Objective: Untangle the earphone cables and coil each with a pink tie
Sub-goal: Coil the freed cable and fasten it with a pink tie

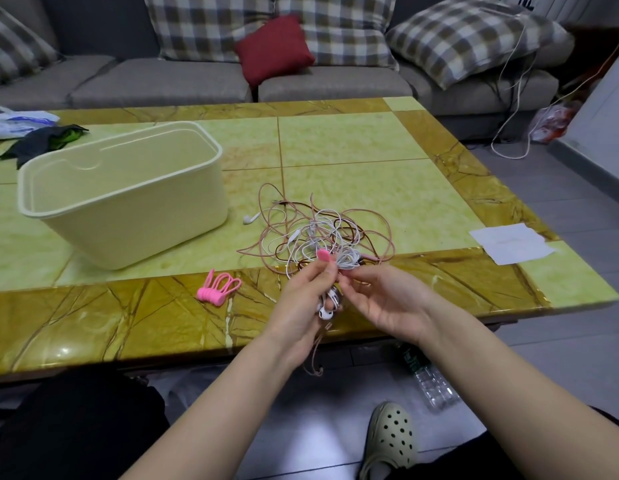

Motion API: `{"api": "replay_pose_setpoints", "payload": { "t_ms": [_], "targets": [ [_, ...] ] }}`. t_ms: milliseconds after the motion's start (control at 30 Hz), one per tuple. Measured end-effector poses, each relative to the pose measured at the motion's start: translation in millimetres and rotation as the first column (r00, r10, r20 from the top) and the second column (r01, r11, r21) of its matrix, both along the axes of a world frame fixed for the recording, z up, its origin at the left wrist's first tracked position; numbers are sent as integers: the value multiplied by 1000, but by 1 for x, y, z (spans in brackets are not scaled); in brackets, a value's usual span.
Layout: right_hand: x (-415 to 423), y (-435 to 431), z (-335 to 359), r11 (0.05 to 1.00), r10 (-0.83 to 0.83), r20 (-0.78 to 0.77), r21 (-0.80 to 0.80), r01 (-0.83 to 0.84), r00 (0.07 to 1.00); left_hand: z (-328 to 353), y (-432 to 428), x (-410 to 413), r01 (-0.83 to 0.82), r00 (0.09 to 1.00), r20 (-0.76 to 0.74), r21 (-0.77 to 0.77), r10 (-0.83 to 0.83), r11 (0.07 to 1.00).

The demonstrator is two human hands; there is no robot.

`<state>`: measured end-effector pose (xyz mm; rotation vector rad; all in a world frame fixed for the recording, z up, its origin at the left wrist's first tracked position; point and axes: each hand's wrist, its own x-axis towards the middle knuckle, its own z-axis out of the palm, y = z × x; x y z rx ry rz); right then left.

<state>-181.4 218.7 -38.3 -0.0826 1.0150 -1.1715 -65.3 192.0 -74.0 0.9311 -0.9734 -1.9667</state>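
A tangle of white, pink and brown earphone cables (321, 230) lies on the table near its front edge. My left hand (301, 303) grips a small coil of white cable (346, 259) with a pink tie (326, 255) at its top; white earbuds (328, 308) hang in the palm. My right hand (380, 299) pinches the same coil from the right side. A pink cable end (315, 362) dangles below my hands, off the table edge. A bunch of spare pink ties (218, 289) lies on the table's brown border, left of my hands. One loose white earbud (250, 218) rests beside the bin.
A cream plastic bin (128, 216) stands open on the left of the green and brown table (353, 147). A white paper (512, 242) lies at the right edge. Dark cloth (44, 140) and a plastic bag sit far left. A grey sofa with cushions is behind.
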Motion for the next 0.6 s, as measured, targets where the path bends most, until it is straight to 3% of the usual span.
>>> {"api": "replay_pose_setpoints", "payload": {
  "t_ms": [133, 233, 367, 500, 600],
  "targets": [
    [3, 1, 2, 999, 37, -99, -24, -39, 994, 2, -1, 4, 3, 999, 48, -63, 0, 998],
    [6, 3, 3, 989, 91, -330, -83, -125, 940, 3, -3, 4, -18, 996, 81, -81, 24, 997],
    [13, 6, 4, 963, 59, -652, -161, -214, 756, 3, -6, 1, -59, 996, 68, -32, 61, 998],
    [17, 8, -1, 928, 15, -830, -196, -316, 558, 7, -4, 3, -68, 997, 31, -16, 69, 998],
    [16, 8, -6, 930, -84, -911, -218, -297, 405, 5, -2, 4, -91, 995, 47, -34, 92, 995]
  ]
}}
